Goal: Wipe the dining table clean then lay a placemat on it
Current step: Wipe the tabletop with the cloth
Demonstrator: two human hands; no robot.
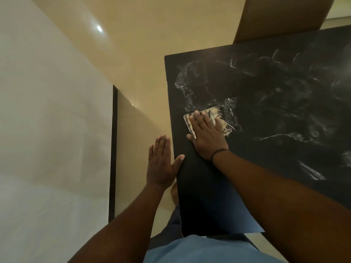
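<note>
Head view: dark counter (pixel 266 114) fills the right half, its left edge running down the middle of the frame and its far-left corner at upper centre. Left of that edge is open floor (pixel 144 59), glossy beige tile, with a pale wall (pixel 47 111) and a dark vertical strip (pixel 113 149) further left. A brown panel, possibly a chair back or a door (pixel 281 18), stands just beyond the counter's far edge.

Right hand (pixel 206 134) lies flat, fingers straight and together, pressing a cloth (pixel 218 120) onto the counter near the left edge. Cloth is pale with dark stripes and a frayed fringe sticking out on the right side of the fingers. A thin dark band (pixel 218 152) circles the right wrist.

Left hand (pixel 161 164) is spread flat with straight fingers, holding nothing; the palm hangs over the floor just off the counter's left edge, thumb tip touching or over that edge.

Counter surface shows whitish smears and streaks across the far and right areas; the strip nearest the body looks plain dark. No placemat seen on the counter. A blue shirt (pixel 199 249) and dark trousers (pixel 171 224) show at bottom, with a bare foot (pixel 174 194) on the floor beside the counter edge.
</note>
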